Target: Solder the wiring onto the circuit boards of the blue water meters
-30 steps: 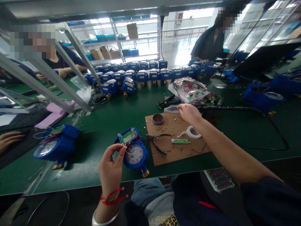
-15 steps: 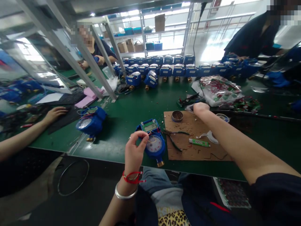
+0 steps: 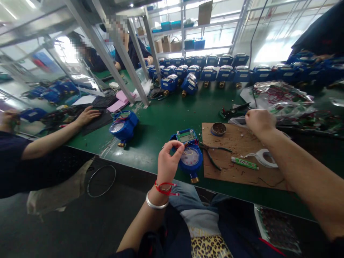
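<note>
A blue water meter (image 3: 190,161) with an open top, a small display and a brass fitting lies at the table's front edge. My left hand (image 3: 170,161) is closed in a pinch on thin wires (image 3: 185,146) at the meter, over its dial. Out to the right, my right hand (image 3: 261,122) is closed above the far edge of a cardboard sheet (image 3: 223,175), near a clear plastic bag (image 3: 238,120). Whatever its fingers hold is hidden. Green-handled pliers (image 3: 215,161), a small round tin (image 3: 218,129), a green tube (image 3: 244,163) and a white tape roll (image 3: 264,158) lie on the cardboard.
A second open meter (image 3: 123,129) stands to the left. Rows of blue meters (image 3: 209,73) line the back. Bagged circuit boards with red wires (image 3: 282,95) and a black hand tool (image 3: 235,110) lie at right. A co-worker's hand (image 3: 88,115) rests at left; metal posts (image 3: 137,68) rise nearby.
The view has swung, so the scene sits farther right. My right hand has lifted off the plastic bag and turned slightly. My left hand keeps its pinch at the meter's wires.
</note>
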Tool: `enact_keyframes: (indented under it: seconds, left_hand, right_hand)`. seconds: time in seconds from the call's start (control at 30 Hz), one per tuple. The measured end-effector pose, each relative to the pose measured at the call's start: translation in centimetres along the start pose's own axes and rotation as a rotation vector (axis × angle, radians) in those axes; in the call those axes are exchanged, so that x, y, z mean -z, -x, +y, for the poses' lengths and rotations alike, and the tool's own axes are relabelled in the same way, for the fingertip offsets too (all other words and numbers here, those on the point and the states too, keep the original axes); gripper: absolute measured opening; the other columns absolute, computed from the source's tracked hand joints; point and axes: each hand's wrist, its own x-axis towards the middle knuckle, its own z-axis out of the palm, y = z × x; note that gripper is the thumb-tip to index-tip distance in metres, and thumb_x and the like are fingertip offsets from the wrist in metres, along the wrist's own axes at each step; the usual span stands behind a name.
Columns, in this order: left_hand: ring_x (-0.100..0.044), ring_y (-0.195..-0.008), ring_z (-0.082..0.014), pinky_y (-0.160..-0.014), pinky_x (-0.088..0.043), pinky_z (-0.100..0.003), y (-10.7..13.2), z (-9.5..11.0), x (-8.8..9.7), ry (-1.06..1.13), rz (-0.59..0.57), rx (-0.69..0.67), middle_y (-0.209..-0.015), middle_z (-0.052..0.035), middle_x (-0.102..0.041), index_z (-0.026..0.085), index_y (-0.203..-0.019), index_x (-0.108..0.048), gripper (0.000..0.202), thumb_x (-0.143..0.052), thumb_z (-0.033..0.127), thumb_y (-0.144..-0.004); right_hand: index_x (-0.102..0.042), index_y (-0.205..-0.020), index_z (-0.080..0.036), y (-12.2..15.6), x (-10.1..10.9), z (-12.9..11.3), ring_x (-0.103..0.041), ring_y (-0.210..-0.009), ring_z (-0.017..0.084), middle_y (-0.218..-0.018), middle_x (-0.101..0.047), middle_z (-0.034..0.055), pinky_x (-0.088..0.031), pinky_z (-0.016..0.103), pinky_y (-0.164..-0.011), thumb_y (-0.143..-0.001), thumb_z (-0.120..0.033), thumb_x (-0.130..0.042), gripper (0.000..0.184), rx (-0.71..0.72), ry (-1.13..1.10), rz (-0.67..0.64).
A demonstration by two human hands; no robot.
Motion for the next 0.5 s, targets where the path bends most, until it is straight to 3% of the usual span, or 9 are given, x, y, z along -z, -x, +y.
enact_keyframes:
  seconds: [0.1, 0.17, 0.23, 0.37, 0.5]
  left_hand:
    - [-0.059, -0.089, -0.0182, -0.082, -0.048, -0.030, 0.0, -0.1, -0.1, 0.001, 0.003, 0.005, -0.091, -0.0052, -0.065, 0.019, -0.088, -0.064, 0.015, -0.060, 0.033, -0.088]
    - [-0.059, -0.089, -0.0182, -0.082, -0.048, -0.030, 0.1, -0.1, -0.1, 0.006, 0.005, 0.009, -0.091, -0.0053, -0.065, 0.019, -0.088, -0.064, 0.016, -0.060, 0.034, -0.088]
    - [-0.059, -0.090, -0.0182, -0.083, -0.048, -0.029, 0.1, -0.1, -0.1, 0.014, 0.008, 0.011, -0.092, -0.0053, -0.064, 0.019, -0.089, -0.064, 0.016, -0.060, 0.034, -0.089]
    - [-0.059, -0.089, -0.0180, -0.082, -0.048, -0.029, 0.1, 0.0, -0.1, 0.021, 0.009, 0.014, -0.092, -0.0050, -0.065, 0.020, -0.089, -0.065, 0.015, -0.060, 0.033, -0.088]
    - [-0.059, -0.089, -0.0178, -0.083, -0.047, -0.029, -0.1, 0.1, 0.0, 0.035, 0.001, 0.014, -0.092, -0.0046, -0.065, 0.019, -0.087, -0.064, 0.014, -0.061, 0.033, -0.088]
  right_hand:
    - [-0.072, -0.100, -0.008, 2.5, 2.4, -2.4, -0.065, -0.087, 0.019, -0.092, -0.071, 0.0193, -0.042, 0.034, -0.075, -0.088, -0.029, -0.056, 0.029, 0.086, -0.347, 0.016]
    - [-0.070, -0.100, -0.009, 4.9, 4.0, -4.9, -0.064, -0.071, 0.014, -0.084, -0.071, 0.0134, -0.047, 0.029, -0.069, -0.085, -0.032, -0.062, 0.028, 0.113, -0.803, -0.118]
    - [-0.068, -0.098, -0.013, 7.4, 5.3, -7.5, -0.064, -0.068, 0.012, -0.082, -0.071, 0.0080, -0.050, 0.027, -0.066, -0.079, -0.030, -0.068, 0.026, 0.126, -1.103, -0.264]
    - [-0.068, -0.097, -0.021, 11.3, 6.4, -11.8, -0.066, -0.072, 0.013, -0.083, -0.070, 0.0017, -0.054, 0.028, -0.068, -0.075, -0.033, -0.073, 0.025, 0.211, -1.280, -0.435]
    - [-0.068, -0.087, -0.020, 12.6, 6.0, -13.7, -0.066, -0.075, 0.015, -0.083, -0.070, 0.0016, -0.055, 0.030, -0.073, -0.077, -0.036, -0.070, 0.018, 0.268, -1.268, -0.461]
